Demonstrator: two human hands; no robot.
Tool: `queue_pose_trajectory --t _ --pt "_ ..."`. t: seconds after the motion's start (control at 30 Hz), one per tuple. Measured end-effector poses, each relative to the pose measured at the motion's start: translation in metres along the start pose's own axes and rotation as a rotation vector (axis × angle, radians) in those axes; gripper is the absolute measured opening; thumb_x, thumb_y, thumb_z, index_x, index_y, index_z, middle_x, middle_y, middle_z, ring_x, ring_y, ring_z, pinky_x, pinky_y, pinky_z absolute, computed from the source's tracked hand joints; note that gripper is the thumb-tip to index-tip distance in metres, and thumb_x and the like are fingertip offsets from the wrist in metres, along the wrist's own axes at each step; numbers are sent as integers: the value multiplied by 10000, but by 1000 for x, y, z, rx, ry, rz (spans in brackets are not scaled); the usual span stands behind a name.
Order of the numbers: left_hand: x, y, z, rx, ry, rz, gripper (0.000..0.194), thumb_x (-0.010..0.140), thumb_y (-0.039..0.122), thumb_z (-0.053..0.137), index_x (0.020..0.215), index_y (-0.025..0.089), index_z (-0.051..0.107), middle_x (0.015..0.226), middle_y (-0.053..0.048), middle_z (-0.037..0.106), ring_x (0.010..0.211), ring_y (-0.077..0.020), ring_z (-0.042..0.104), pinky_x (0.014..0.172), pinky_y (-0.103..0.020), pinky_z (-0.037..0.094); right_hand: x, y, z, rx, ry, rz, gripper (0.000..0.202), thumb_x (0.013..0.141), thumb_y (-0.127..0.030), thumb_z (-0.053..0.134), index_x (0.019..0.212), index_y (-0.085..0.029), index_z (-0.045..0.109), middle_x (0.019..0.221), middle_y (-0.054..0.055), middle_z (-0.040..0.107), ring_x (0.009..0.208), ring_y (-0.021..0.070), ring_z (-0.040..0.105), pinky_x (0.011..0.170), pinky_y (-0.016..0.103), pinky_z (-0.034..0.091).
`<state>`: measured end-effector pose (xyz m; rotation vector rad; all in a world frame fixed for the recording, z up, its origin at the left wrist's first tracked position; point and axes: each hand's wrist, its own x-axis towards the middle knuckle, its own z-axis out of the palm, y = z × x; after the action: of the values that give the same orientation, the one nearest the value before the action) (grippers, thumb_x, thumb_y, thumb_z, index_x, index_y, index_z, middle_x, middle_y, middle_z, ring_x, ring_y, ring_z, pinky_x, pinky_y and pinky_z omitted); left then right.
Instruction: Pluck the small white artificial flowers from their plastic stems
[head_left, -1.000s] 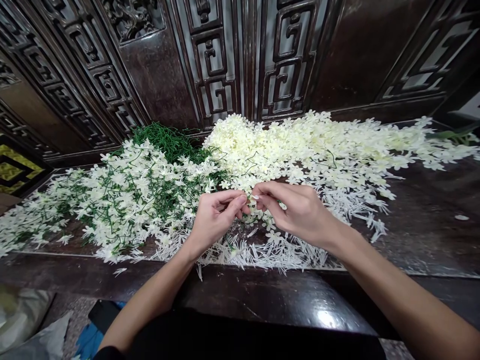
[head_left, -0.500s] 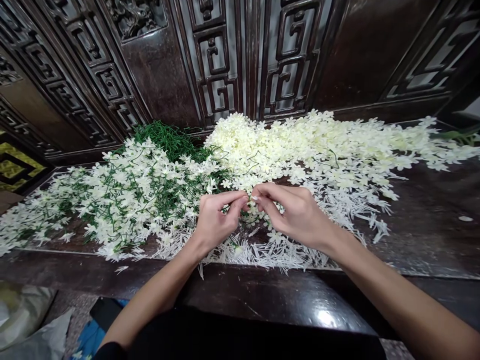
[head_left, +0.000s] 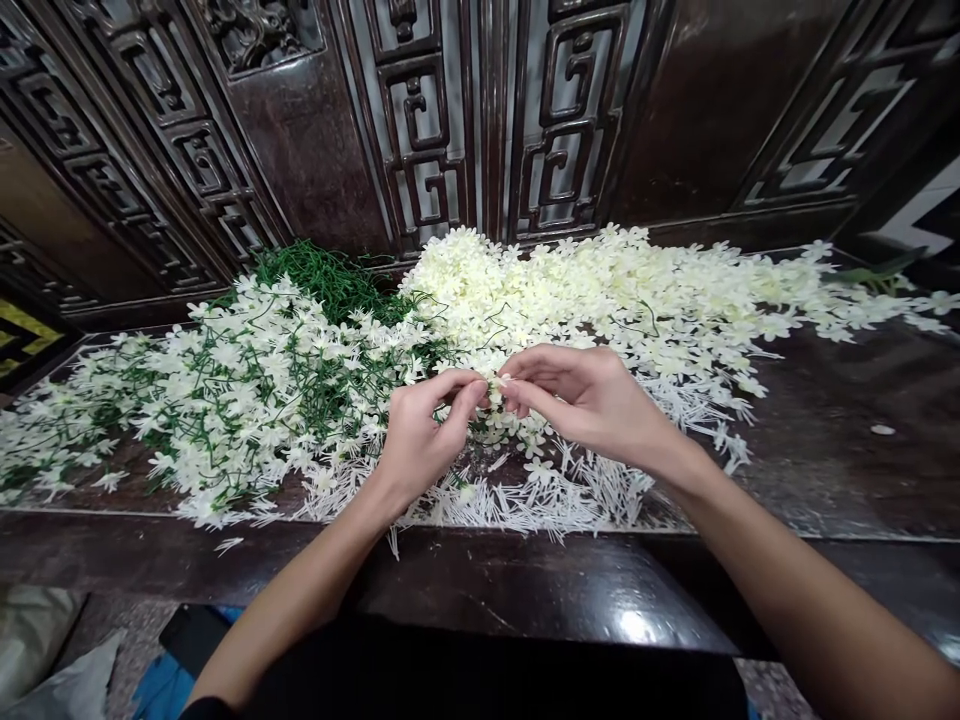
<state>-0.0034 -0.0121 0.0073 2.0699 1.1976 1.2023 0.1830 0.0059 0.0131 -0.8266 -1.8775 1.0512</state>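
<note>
Both hands meet just in front of the cream flower heap (head_left: 600, 290). The left hand (head_left: 420, 435) pinches narrow on a small flower (head_left: 491, 392), and the right hand (head_left: 585, 400) nips it from the other side, fingertips nearly touching, probably to steady so tiny a piece. Stemmed flowers (head_left: 247, 380) lie left of the heap.

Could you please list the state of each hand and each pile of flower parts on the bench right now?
Left hand: fingertips pinched on a small flower part.
Right hand: fingertips pinched, meeting the left hand.
Cream blossoms: loose, heaped at the back right.
Stemmed flowers: assembled on green stems, piled at the left.
Bare green stems: bunched at the back.
White centre pieces: scattered along the front.
Wooden bench: dark, glossy.
</note>
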Motion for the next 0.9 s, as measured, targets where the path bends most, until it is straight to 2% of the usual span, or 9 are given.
queue_pose_trajectory --t 0.13,0.27,0.4,0.5,0.6,0.67,0.77,0.83,0.9 --pt "0 -2 2 -38 -2 -26 155 880 143 566 922 174 712 710 -10 688 610 -106 608 541 -227 488 -1 2 4 -104 24 -52 113 869 -220 585 893 -187 690 820 46 689 730 174 648 667 379 579" --pt "0 -2 2 -25 -8 -6 151 868 138 578 898 184 719 765 -20 716 665 -118 624 599 -254 502 0 3 4 -124 21 -36 99 873 -210 568 870 -174 660 793 46 666 698 168 624 619 365 566" --pt "2 1 -3 34 96 -61 138 845 212 636 950 185 721 858 -48 730 715 -143 618 593 -279 492 3 1 -2 -88 121 -19 72 864 -222 583 865 -180 640 819 44 652 737 170 619 661 372 561" --pt "3 2 -6 -58 141 -145 138 835 244 652 935 180 722 843 -54 727 684 -141 617 555 -271 495 4 0 -5 -27 172 -25 75 857 -236 598 869 -179 647 825 45 650 758 172 624 693 381 562" --pt "3 1 -8 -201 158 -165 168 802 213 690 967 182 704 762 -31 696 642 -122 612 531 -244 506 5 -1 -8 21 182 -21 126 825 -273 657 913 -184 658 892 53 666 821 184 639 748 394 567" --pt "5 0 -12 -276 248 -150 206 803 190 686 1009 201 677 742 -7 660 553 -91 567 456 -215 476 6 -1 -13 6 234 11 180 812 -309 678 949 -194 659 952 62 673 858 192 646 770 402 571" --pt "8 -2 -19 -314 498 -80 127 846 174 631 948 245 660 806 -2 630 544 -75 557 443 -215 488 8 2 -26 -68 363 87 184 832 -353 650 938 -203 660 939 71 680 829 197 653 770 418 574" --pt "10 -4 -24 -291 668 -25 132 872 176 599 941 276 650 942 -18 637 757 -120 645 602 -265 576 9 9 -35 -154 420 149 174 833 -341 642 925 -194 661 923 81 679 827 206 652 806 447 564" --pt "11 -7 -29 -259 781 -6 214 876 177 597 1039 311 631 1165 -26 608 1049 -185 627 783 -342 602 10 18 -41 -278 440 197 186 828 -315 632 933 -165 663 926 102 675 860 232 644 825 486 553"
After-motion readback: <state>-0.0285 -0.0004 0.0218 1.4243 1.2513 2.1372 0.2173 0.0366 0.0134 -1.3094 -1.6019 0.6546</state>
